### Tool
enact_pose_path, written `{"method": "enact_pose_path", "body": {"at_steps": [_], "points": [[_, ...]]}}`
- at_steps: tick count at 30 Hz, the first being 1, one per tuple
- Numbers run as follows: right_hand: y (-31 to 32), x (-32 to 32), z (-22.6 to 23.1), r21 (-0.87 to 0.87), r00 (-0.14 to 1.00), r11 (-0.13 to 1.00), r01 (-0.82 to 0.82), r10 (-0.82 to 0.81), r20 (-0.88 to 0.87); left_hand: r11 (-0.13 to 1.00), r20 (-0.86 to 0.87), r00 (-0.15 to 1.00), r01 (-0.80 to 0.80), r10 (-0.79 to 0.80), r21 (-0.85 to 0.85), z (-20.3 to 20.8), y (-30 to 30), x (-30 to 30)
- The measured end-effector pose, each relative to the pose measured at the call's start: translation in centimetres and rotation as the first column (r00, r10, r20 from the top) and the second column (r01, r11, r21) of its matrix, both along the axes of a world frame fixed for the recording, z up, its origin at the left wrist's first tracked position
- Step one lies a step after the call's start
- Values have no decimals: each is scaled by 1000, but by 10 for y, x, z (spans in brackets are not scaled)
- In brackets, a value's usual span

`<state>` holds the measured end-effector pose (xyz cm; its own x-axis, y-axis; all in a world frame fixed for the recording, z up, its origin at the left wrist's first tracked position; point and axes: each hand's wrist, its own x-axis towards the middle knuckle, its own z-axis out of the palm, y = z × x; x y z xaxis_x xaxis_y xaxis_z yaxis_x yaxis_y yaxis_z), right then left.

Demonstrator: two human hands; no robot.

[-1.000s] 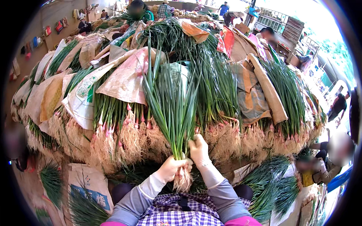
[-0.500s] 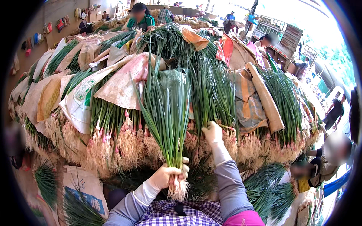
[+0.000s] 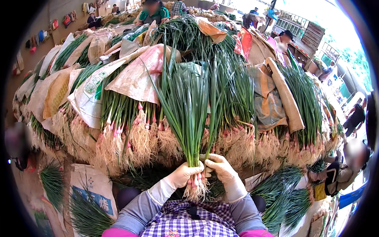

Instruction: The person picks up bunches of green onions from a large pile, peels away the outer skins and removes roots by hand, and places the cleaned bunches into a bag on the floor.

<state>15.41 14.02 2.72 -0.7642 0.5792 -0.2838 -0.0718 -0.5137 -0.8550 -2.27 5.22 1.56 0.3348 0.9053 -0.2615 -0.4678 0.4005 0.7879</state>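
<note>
In front of my apron, my gloved left hand point(image 3: 185, 175) is closed round a bunch of green onions point(image 3: 189, 130). The leaves stand upright, and the pinkish bulbs and pale roots hang below the fist. Right beside it, my gloved right hand point(image 3: 223, 169) pinches a few more green onion stalks point(image 3: 212, 132) at their lower end, against the right side of the bunch. Its fingertips are partly hidden behind the stalks. Beyond both hands rises a large heap of green onions point(image 3: 233, 91), roots facing me.
Sacks point(image 3: 138, 75) lie over parts of the heap. Loose green onions point(image 3: 85, 211) lie by a printed white sack point(image 3: 89, 181) at lower left, and more piles point(image 3: 280, 193) at lower right. A person point(image 3: 351, 158) sits at the right; others are behind the heap.
My right hand has come back from the heap toward my left hand, bringing a few stalks to the bunch. The left hand still grips the bunch. The view has shifted slightly.
</note>
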Motion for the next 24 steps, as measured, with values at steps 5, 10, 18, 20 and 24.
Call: {"method": "enact_pose_path", "body": {"at_steps": [5,10,18,20,24], "points": [[17,-26,0,633,814,775,5,-370,447,996,-90,995,-55,49,-64,-4,-5,10],[-15,-57,13,850,575,319,-419,-631,521,986,-18,991,-136,135,-98,-10,-12,7],[-1,-72,-18,411,804,769,490,-581,130,962,578,769,-242,272,-130,8,-11,10],[33,-60,-33,489,647,663,567,-726,234,980,684,706,-187,182,-68,13,-14,10],[56,-28,-32,734,712,642,-220,-409,571,964,601,779,-260,178,52,24,-28,-1]]}}
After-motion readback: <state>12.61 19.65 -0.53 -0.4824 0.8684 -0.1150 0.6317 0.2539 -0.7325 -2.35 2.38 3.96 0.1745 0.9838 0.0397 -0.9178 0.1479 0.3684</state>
